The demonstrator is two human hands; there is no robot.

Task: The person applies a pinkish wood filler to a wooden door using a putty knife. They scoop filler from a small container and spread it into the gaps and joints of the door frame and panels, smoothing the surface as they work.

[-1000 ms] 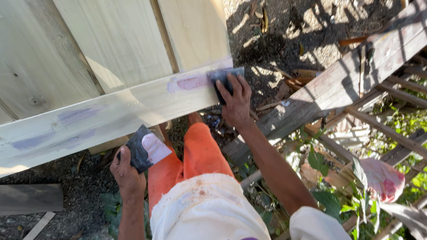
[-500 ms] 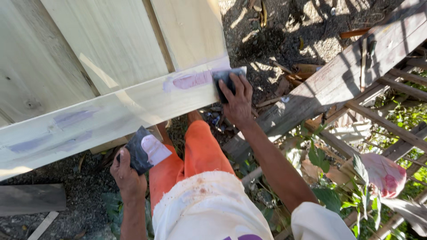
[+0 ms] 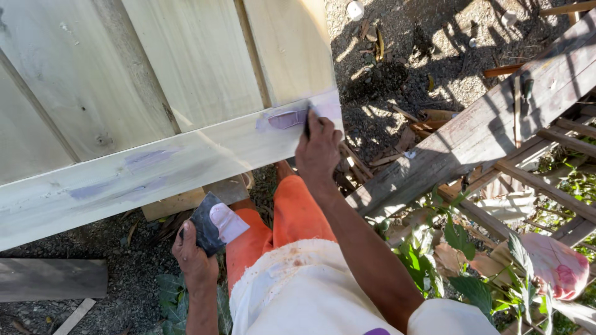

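Right hand (image 3: 318, 149) shifted along rail (image 3: 155, 174), fingers (image 3: 313, 121) pressing scraper (image 3: 307, 121)

Bare forearms; white stained shirt, short sleeves; orange trousers.

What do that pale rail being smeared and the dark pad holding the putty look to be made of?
The rail looks like bare, unfinished pale wood: grain and knots show, with mauve filler patches. The dark pad in the left hand seems a thin, stiff sheet, perhaps plastic or rubber; I cannot tell which.
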